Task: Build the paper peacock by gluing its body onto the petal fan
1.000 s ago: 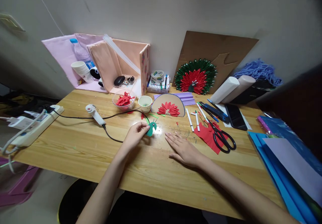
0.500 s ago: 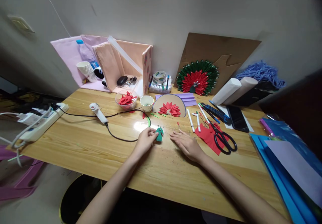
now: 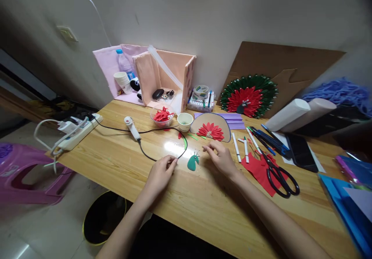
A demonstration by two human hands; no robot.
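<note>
A small teal paper bird shape [image 3: 192,162] lies flat on the wooden table [image 3: 116,162], between my two hands and held by neither. My left hand [image 3: 161,172] rests on the table just left of it, fingers stretched out, fingertips at the black cord [image 3: 151,159]. My right hand [image 3: 222,157] hovers just right of the shape with fingers loosely bent, tips near the tabletop, nothing visible in them. Behind them lies a half-round card with red paper petals [image 3: 211,128].
A glue gun [image 3: 131,126] and power strip [image 3: 78,131] sit to the left. A bowl of red pieces [image 3: 162,115], a paper cup [image 3: 185,121], markers [image 3: 236,147], scissors on red paper [image 3: 279,173], a phone [image 3: 300,146] and blue sheets [image 3: 345,197] lie around. A red-green paper fan [image 3: 249,96] leans on cardboard.
My left hand let go of the teal shape, which now lies on the table. My right hand lifted from flat and curled. The view swung left.
</note>
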